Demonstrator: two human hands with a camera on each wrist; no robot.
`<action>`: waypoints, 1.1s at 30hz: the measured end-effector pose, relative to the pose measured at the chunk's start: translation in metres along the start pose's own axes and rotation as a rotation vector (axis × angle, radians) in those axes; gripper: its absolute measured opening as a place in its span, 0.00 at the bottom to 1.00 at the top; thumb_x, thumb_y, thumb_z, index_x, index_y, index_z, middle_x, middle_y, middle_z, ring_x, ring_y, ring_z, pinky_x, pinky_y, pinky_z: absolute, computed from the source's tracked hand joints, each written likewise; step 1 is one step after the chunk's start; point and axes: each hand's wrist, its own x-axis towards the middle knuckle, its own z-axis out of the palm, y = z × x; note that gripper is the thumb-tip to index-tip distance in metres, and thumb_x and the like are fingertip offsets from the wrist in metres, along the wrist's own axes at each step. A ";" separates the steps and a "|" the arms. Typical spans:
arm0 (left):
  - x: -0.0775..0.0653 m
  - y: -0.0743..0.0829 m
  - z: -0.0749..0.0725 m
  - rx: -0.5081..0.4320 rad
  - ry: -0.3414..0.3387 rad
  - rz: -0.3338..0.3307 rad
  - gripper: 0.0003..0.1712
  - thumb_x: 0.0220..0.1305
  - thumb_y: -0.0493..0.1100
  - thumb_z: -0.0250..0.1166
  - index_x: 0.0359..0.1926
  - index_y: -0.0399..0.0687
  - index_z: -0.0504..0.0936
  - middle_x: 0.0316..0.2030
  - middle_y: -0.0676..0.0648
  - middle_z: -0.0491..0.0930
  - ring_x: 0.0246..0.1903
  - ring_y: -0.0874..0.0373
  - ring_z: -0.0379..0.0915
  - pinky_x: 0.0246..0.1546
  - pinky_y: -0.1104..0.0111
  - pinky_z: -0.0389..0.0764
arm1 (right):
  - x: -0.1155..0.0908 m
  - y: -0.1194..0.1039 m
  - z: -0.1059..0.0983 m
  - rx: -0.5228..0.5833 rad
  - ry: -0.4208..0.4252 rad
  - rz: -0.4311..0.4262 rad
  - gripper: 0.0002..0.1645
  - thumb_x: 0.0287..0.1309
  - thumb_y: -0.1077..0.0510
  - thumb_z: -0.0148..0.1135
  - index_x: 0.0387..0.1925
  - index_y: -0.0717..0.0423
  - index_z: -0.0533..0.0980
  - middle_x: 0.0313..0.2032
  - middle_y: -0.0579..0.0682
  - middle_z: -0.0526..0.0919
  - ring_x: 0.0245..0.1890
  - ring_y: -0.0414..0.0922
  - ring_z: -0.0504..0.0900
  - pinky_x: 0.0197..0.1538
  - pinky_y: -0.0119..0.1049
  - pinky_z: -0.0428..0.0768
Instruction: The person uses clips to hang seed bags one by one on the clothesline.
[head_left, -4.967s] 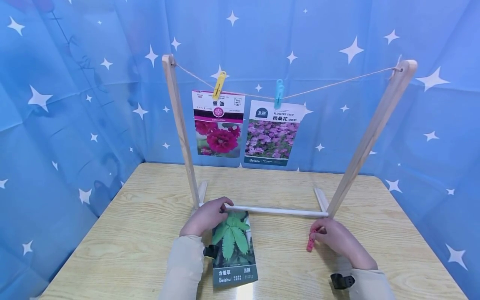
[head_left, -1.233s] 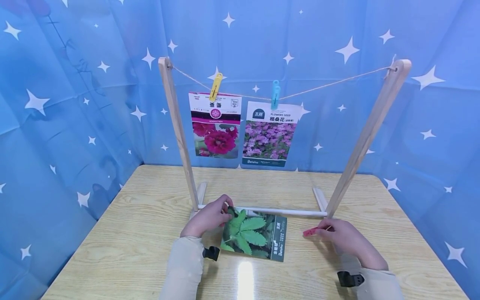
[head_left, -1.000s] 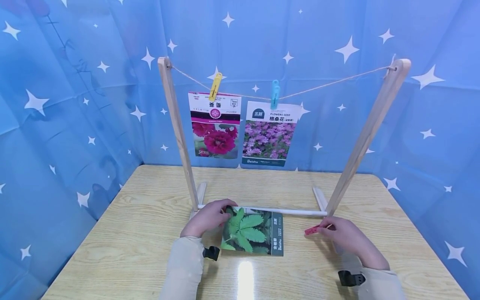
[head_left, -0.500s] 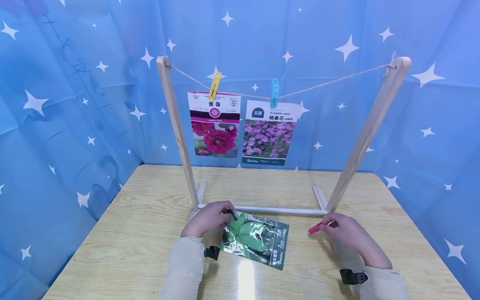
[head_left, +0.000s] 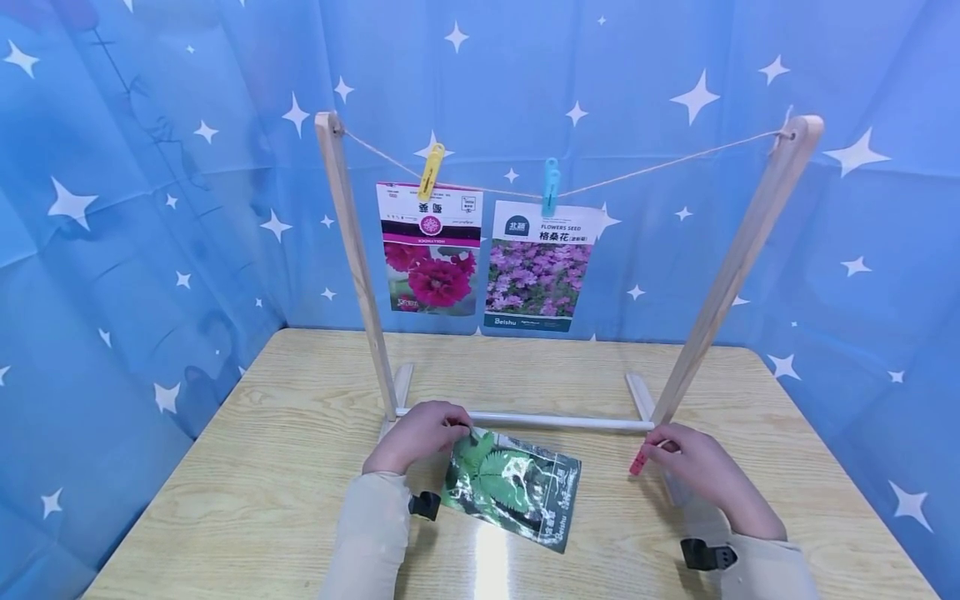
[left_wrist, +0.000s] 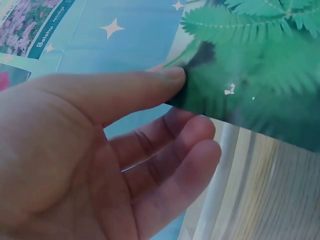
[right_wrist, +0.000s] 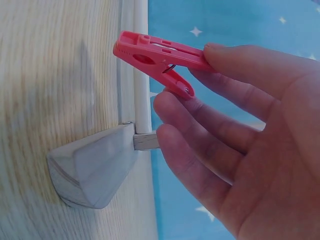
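Note:
My left hand [head_left: 423,433] pinches a corner of a green seed packet [head_left: 513,487] with a fern-like leaf picture, turned sideways above the table. In the left wrist view the thumb lies on the packet's face, and the other fingers curl behind and below it. My right hand [head_left: 693,467] holds a red clothespin [right_wrist: 157,57] by its handle end, near the rack's right foot. Two seed packets hang from a string [head_left: 667,167]: a hollyhock packet [head_left: 431,267] under a yellow clothespin [head_left: 431,172] and a purple-flower packet [head_left: 538,279] under a blue clothespin [head_left: 551,187].
A wooden rack spans the table, with a left post [head_left: 356,258], a right post [head_left: 738,267] and a white bottom bar [head_left: 555,421]. Its right foot [right_wrist: 95,167] juts forward beneath my right hand. A blue star-patterned curtain [head_left: 645,75] stands behind the wooden table [head_left: 247,500].
The green packet has gone from upright to sideways in my left hand, its free end now tilting down. My right hand has shifted slightly right, and the red clothespin now points more downward than a second ago.

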 end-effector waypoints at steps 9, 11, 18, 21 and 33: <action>0.000 0.002 -0.001 -0.030 0.038 0.004 0.07 0.61 0.41 0.58 0.36 0.56 0.81 0.31 0.56 0.76 0.25 0.62 0.73 0.29 0.69 0.75 | 0.000 -0.001 -0.002 -0.030 0.022 -0.006 0.07 0.57 0.52 0.57 0.32 0.50 0.78 0.30 0.44 0.79 0.31 0.43 0.75 0.31 0.38 0.72; -0.001 0.003 -0.001 -0.033 0.050 0.009 0.07 0.61 0.42 0.57 0.36 0.58 0.81 0.31 0.57 0.76 0.26 0.62 0.73 0.29 0.69 0.75 | -0.001 0.000 -0.002 -0.040 0.030 -0.005 0.07 0.57 0.52 0.57 0.31 0.50 0.78 0.30 0.43 0.79 0.32 0.43 0.76 0.32 0.38 0.72; 0.000 0.006 -0.002 -0.080 0.069 0.012 0.07 0.62 0.44 0.56 0.36 0.59 0.80 0.31 0.56 0.78 0.27 0.59 0.75 0.29 0.69 0.75 | -0.001 0.001 -0.003 -0.057 0.053 -0.011 0.06 0.57 0.53 0.57 0.30 0.49 0.77 0.30 0.43 0.78 0.33 0.44 0.76 0.33 0.39 0.73; 0.001 0.009 -0.001 -0.066 0.098 0.025 0.07 0.62 0.45 0.56 0.37 0.60 0.80 0.30 0.57 0.78 0.27 0.59 0.74 0.28 0.69 0.74 | -0.001 0.002 -0.004 -0.065 0.068 -0.015 0.05 0.56 0.53 0.58 0.30 0.49 0.77 0.30 0.43 0.78 0.33 0.44 0.76 0.32 0.39 0.72; 0.008 0.018 0.003 -0.042 0.323 0.142 0.07 0.61 0.46 0.58 0.39 0.61 0.81 0.33 0.63 0.76 0.33 0.67 0.71 0.33 0.72 0.74 | -0.003 0.004 -0.008 -0.076 0.088 -0.002 0.07 0.57 0.50 0.57 0.30 0.46 0.78 0.34 0.44 0.78 0.34 0.44 0.75 0.32 0.39 0.71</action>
